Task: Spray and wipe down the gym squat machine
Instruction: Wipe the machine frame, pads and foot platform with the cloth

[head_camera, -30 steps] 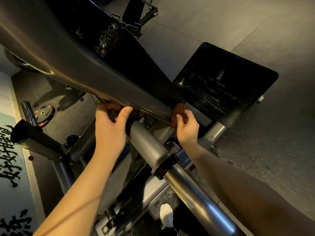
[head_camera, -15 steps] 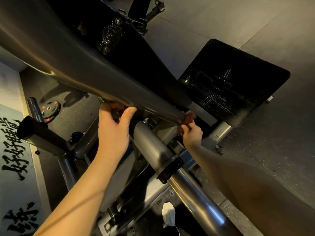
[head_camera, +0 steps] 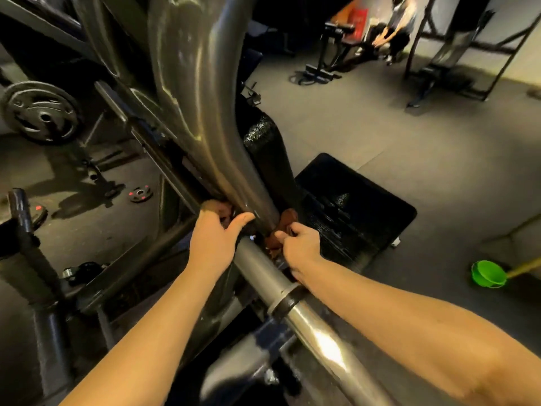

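The squat machine's thick grey frame arm (head_camera: 193, 92) runs down from the top to a joint at mid-frame, where a steel sleeve bar (head_camera: 295, 300) comes toward me. A brown cloth (head_camera: 285, 222) is wrapped round the base of the arm at that joint. My left hand (head_camera: 215, 238) grips one end of the cloth on the arm's left side, thumb against the metal. My right hand (head_camera: 301, 244) grips the other end on the right side. The black footplate (head_camera: 354, 212) lies on the floor beyond my right hand. No spray bottle is in view.
A weight plate (head_camera: 39, 112) hangs on a peg at the left, and small plates (head_camera: 141, 194) lie on the dark floor. A black handle post (head_camera: 22, 212) stands at the left. A green bowl-shaped object (head_camera: 487, 273) sits at the right. A person (head_camera: 401, 27) bends by a bench far back.
The view has tilted up, so the gym behind shows. My right hand now has more of the brown cloth bunched in it; both hands stay at the joint.
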A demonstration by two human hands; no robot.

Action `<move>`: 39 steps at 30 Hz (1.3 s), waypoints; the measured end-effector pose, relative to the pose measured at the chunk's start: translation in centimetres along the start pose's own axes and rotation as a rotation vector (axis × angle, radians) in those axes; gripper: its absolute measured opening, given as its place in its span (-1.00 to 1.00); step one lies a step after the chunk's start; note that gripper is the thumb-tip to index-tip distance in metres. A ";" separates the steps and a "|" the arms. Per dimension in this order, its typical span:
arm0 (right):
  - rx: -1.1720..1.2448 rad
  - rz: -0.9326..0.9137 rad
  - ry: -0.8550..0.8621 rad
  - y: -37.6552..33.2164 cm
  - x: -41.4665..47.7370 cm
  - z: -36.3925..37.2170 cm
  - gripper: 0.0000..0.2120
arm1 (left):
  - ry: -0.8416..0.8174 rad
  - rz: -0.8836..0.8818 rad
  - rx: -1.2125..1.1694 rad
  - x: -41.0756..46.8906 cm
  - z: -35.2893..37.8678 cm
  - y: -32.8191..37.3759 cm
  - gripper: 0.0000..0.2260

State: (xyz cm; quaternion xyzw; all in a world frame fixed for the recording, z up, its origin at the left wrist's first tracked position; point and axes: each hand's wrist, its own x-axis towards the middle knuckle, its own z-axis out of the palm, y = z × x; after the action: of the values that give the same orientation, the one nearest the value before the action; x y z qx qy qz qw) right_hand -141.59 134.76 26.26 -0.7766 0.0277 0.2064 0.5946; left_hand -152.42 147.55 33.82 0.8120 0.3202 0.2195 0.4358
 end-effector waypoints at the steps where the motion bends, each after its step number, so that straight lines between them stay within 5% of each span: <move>1: -0.008 -0.016 -0.019 -1.2 -0.3 -0.3 -0.69 | -0.014 0.000 -0.007 0.2 -0.1 -0.1 -0.53; 5: -0.048 -0.150 -0.101 -7.5 -4.5 -2.2 -0.96 | -0.063 0.037 -0.076 0.6 -1.0 0.1 -0.51; 11: 0.094 -0.409 -0.183 -16.1 -11.4 -3.8 -0.87 | -0.032 0.164 -0.366 1.3 -5.5 2.2 -0.73; 17: -0.147 -0.879 0.089 -19.2 -16.0 -2.4 -0.92 | -0.053 0.258 -0.450 1.6 -8.1 3.7 -0.86; 21: -0.226 -0.829 0.243 -13.0 -14.3 0.0 -0.90 | -0.074 0.213 -0.487 1.2 -7.6 3.0 -0.88; 23: -0.303 -0.649 0.241 -9.5 -12.5 0.2 -0.88 | -0.123 0.186 -0.472 0.8 -7.6 2.3 -0.85; 26: -0.338 -0.386 0.145 -7.2 -11.3 -1.1 -0.85 | -0.224 0.164 -0.423 -0.3 -7.6 0.7 -0.90; 30: -0.283 -0.404 0.042 -7.3 -14.6 -2.4 -0.81 | -0.385 0.128 -0.335 -3.5 -7.2 -1.7 -0.97; 33: -0.210 -0.428 -0.141 -7.8 -17.9 -2.1 -0.84 | -0.523 0.109 -0.442 -6.2 -7.4 -1.5 -0.80; 39: -0.157 -0.391 -0.384 -8.0 -19.8 -1.9 -0.73 | -0.434 0.131 -0.461 -8.1 -8.3 -1.0 -0.85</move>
State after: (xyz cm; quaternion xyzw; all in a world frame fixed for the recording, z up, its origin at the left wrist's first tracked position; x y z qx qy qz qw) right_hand -156.82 131.31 40.91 -0.7574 -0.2519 0.2324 0.5557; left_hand -163.73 146.93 36.70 0.7387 0.1085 0.1356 0.6512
